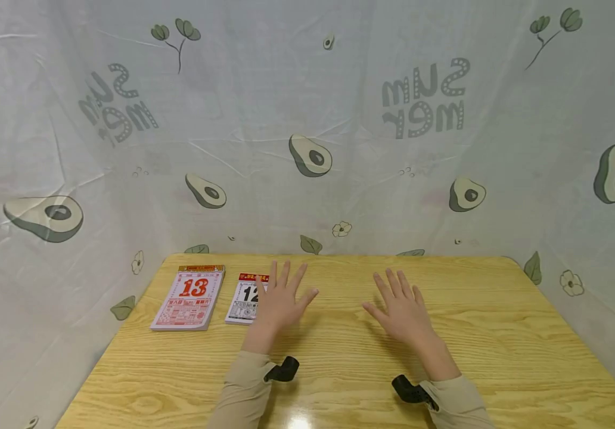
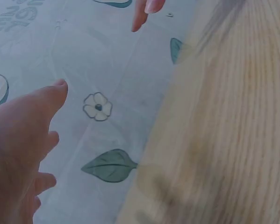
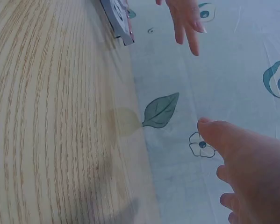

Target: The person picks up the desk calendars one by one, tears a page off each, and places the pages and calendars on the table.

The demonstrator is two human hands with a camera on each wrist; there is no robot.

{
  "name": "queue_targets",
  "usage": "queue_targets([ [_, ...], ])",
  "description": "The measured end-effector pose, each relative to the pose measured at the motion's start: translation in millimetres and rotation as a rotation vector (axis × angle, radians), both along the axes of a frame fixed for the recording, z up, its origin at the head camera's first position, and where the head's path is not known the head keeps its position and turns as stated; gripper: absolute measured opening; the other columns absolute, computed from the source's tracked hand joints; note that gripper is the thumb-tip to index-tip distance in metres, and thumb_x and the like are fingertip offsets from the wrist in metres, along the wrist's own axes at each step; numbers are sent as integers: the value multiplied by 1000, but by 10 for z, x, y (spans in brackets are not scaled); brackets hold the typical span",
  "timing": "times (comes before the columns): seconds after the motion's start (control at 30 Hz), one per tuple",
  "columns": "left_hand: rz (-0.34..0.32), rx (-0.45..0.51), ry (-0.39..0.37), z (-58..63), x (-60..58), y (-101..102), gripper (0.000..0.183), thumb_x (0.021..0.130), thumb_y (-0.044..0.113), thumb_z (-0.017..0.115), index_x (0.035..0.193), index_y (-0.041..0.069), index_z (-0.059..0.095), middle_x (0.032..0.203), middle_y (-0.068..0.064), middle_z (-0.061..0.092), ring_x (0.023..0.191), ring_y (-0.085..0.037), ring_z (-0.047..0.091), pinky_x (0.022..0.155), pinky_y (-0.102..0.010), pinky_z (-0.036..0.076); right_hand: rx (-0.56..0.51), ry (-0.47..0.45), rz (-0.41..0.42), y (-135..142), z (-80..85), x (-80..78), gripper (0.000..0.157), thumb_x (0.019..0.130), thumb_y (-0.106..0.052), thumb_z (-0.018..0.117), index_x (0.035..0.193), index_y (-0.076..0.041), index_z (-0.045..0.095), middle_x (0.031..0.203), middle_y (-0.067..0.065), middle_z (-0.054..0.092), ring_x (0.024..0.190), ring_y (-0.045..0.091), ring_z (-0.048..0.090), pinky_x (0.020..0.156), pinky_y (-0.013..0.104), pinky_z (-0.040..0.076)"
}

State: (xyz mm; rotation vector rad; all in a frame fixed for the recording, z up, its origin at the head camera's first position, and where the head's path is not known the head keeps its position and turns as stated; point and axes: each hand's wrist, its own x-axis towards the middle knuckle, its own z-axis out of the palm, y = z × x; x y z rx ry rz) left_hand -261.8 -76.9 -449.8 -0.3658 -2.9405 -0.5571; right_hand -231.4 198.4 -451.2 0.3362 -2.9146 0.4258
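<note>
My left hand (image 1: 280,301) hovers over the table with its fingers spread, holding nothing. It overlaps the right side of a smaller tear-off calendar (image 1: 241,301) that has a red header and a black 12, part of which it hides. Further left lies a larger tear-off calendar (image 1: 189,301) with a red 13 and a gold and red top strip. My right hand (image 1: 405,310), fingers also spread, is held over the right half of the table with nothing in it. In the right wrist view, a calendar's edge (image 3: 118,21) shows beyond that hand.
The wooden table (image 1: 500,333) reaches back to a pale curtain (image 1: 264,196) printed with avocados, leaves and flowers, which also hangs along both sides. A black wrist mount (image 1: 284,369) sits on the left sleeve, another (image 1: 410,390) on the right.
</note>
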Motion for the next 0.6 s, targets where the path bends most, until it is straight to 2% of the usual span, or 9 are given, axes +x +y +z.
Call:
queue_targets([
  [0.27,31,101,13,110,1,-156,68,95,67,38,154,34,25,163,-8,20,152,-34,4,112,-72,11,-9,36,27,-96,-7,18,76,95,-55,52,154,-14,28,161,18,20,149,41,14,114,66,16],
  [0.43,45,160,61,131,-6,-315,67,96,65,37,153,29,30,160,-11,26,150,-38,15,109,-73,19,-13,63,52,-190,-17,21,76,94,-55,54,153,-15,29,159,18,26,148,40,19,113,65,21],
  [0.6,37,230,133,149,-40,-478,62,100,54,42,151,20,35,156,-16,33,144,-44,27,107,-68,29,-38,109,82,-269,-34,31,75,94,-55,54,152,-13,33,156,19,33,146,42,24,111,65,27],
])
